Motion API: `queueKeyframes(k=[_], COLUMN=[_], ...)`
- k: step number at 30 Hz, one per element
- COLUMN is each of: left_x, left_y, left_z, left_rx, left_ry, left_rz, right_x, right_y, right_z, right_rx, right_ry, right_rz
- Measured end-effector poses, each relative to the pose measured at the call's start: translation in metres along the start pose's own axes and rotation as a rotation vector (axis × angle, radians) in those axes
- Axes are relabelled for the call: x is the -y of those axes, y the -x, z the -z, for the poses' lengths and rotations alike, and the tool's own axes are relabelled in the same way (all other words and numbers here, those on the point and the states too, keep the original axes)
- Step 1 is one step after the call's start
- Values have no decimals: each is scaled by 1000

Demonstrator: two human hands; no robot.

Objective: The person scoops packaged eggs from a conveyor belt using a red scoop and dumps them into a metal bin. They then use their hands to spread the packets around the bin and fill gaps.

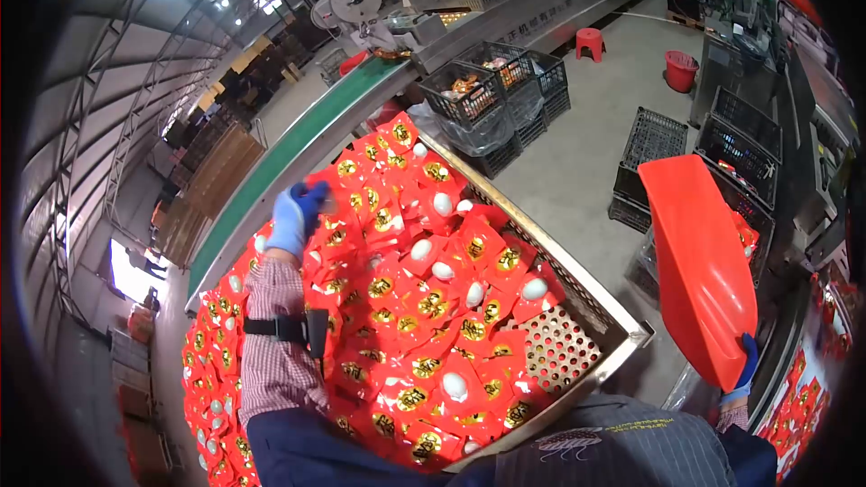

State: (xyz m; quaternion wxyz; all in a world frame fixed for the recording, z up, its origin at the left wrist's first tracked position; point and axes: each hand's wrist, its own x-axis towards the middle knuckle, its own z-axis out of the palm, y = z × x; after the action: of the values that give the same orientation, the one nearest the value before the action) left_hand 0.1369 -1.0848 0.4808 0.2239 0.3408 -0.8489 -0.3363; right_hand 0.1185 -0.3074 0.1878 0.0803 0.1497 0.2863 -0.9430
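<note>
One red scoop, right hand clamped on its near end. Left hand: grip unclear. Red packets, too many to count, heap one perforated tray.

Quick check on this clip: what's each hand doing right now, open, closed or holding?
Left hand: over the red packets; open or closed cannot be told.
Right hand: closed, holding the red scoop.
</note>
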Motion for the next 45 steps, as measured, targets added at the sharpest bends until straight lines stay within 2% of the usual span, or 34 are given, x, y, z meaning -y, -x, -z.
queueKeyframes(k=[1, 2, 3, 4, 6, 9, 14, 16, 17, 19, 20, 21, 23, 24, 26, 29, 30, 33, 35, 36, 38, 39, 40, 41, 42, 43, 45], left_x=[31, 65, 84, 88, 97, 103, 93, 79, 59, 1, -10, -22, -29, -33, 1, -1, -3, -22, -46, -18, -51, -41, -9, -23, -7, 16, 35], left_y=[-34, -70, -90, -96, -99, -104, -91, -75, -61, -3, 20, 57, 116, 143, 160, 165, 168, 165, 158, 134, 114, 88, 44, 33, 6, -25, -47], left_z=[15, 25, 28, 27, 9, -19, -13, -8, -13, -34, -58, -81, -132, -150, -185, -195, -193, -176, -147, -144, -102, -88, -78, -60, -53, -48, -39], left_rx=[-85, -234, -281, -326, -389, -464, -607, -671, -617, -184, -46, 281, 720, 870, 814, 767, 694, 742, 652, 496, 340, 184, 78, 15, -119, -208, -345], left_ry=[-15, -267, -417, -567, -665, -639, -622, -704, -708, -582, -798, -630, -703, -712, -797, -956, -983, -951, -730, -530, -395, -373, -215, -207, -166, -155, -423], left_rz=[7, -43, -24, -2, 92, 109, 57, -205, -286, -418, -519, -611, -463, -420, -435, -500, -578, -522, -405, -486, -363, -421, -519, -343, -458, -489, -403], right_x=[1, 0, -2, -3, -6, -10, -13, -11, -12, -5, -9, -12, -11, -11, -7, -5, -4, -2, -2, -2, -1, -1, -2, -2, -4, -5, -8], right_y=[-4, -7, -6, -6, 2, 17, 16, 8, 3, 0, 4, 7, 7, 6, -1, -2, 3, 6, 10, 9, 6, 11, 10, 10, 8, 11, 11], right_z=[11, 20, 21, 15, -3, -45, -35, -16, 0, -5, -28, -43, -49, -50, -35, -34, -40, -38, -43, -39, -26, -34, -32, -25, -21, -26, -24], right_rx=[-54, -110, -118, -117, -116, -66, -135, -165, -154, -138, -80, -19, -25, -31, -33, -24, -13, 16, 27, 27, -2, -18, -15, -34, -54, -61, -48], right_ry=[-8, -17, -15, -16, -23, 75, 77, 96, 94, 99, 73, 42, 37, 29, 19, -9, -17, 4, -4, -9, -13, -3, -5, 4, 12, 17, 13], right_rz=[14, 30, 42, 50, 56, 10, 3, 0, 30, 49, -16, -79, -90, -96, -115, -134, -146, -104, -96, -90, -63, -57, -56, -37, -16, 5, 5])
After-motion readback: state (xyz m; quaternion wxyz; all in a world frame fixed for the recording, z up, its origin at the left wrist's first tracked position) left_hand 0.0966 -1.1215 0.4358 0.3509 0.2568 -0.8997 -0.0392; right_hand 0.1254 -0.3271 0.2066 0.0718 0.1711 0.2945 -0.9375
